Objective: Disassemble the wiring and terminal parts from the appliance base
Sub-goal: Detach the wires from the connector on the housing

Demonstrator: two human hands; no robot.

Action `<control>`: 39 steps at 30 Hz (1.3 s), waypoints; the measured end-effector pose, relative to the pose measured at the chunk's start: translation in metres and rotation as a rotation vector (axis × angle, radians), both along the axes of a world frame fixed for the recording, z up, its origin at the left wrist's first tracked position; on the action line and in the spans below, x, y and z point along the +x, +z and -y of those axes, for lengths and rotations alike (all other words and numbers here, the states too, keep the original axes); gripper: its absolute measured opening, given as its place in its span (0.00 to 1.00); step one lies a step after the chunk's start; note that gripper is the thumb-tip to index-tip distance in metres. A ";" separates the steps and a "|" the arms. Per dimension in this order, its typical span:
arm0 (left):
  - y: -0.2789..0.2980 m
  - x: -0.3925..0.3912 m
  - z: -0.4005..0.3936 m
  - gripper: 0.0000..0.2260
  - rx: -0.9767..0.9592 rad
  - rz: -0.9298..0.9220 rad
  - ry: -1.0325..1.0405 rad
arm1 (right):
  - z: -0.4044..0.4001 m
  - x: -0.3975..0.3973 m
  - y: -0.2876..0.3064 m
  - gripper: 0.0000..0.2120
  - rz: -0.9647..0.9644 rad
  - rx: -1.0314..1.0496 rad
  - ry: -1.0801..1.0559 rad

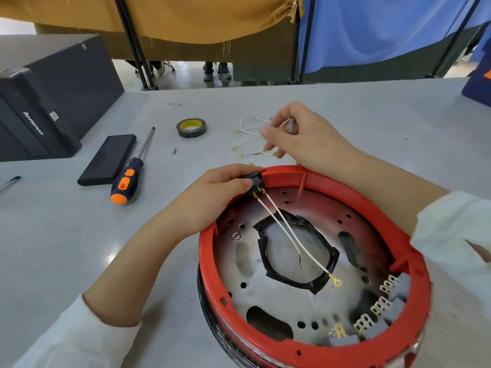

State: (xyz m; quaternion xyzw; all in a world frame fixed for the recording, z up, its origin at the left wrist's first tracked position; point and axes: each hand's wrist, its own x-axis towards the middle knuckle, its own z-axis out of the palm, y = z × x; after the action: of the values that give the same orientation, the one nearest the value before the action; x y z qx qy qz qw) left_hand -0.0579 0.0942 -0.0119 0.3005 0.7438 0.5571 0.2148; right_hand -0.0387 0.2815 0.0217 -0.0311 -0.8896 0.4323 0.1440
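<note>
**Left hand on switch block at base rim, right hand up over loose wires**

Round red plastic appliance base (313,349) sits upside down on the grey desk (66,235), near edge, right of centre. Inside it a silver perforated metal plate (268,301) with a black-edged centre cutout

Left hand (220,187) grips the small black switch block (256,183) at the far-left rim of the base, thumb and fingers curled round it. Two brass pins poke out under the block; two thin white wires (281,229) run from them down across the plate, the longer one ending in a yellow ring terminal (337,282), the shorter one's end is dark and hard to read

Right hand (300,136) raised just beyond the base, fingers loosely curled, pinching a small grey object (291,124); cannot tell what it is. Under and left of it a bunch of loose white wires with gold ring terminals (249,139) lies on the desk

Grey terminal blocks with cream metal tabs (382,306) line the near-right inner rim of the base

Left on desk: orange-and-navy handled screwdriver (130,176), flat black rectangular slab (109,159) touching it, roll of black tape with yellow core (191,127), black computer case (47,102) at far left
</note>
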 end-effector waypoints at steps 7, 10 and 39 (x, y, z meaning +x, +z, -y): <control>0.001 0.000 0.000 0.15 -0.004 -0.015 0.000 | -0.001 0.037 0.000 0.17 -0.034 -0.416 0.273; 0.001 0.002 -0.001 0.16 0.007 -0.022 0.006 | -0.009 0.036 0.000 0.23 0.015 -0.471 0.328; 0.003 0.003 -0.004 0.15 0.018 0.055 0.021 | -0.008 0.034 -0.006 0.14 0.057 -0.318 0.360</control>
State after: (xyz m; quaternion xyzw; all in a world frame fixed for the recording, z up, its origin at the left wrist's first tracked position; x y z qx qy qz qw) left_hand -0.0547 0.0983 -0.0086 0.2791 0.7357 0.5741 0.2265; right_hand -0.0045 0.2897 0.0154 0.0934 -0.8052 0.5847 0.0327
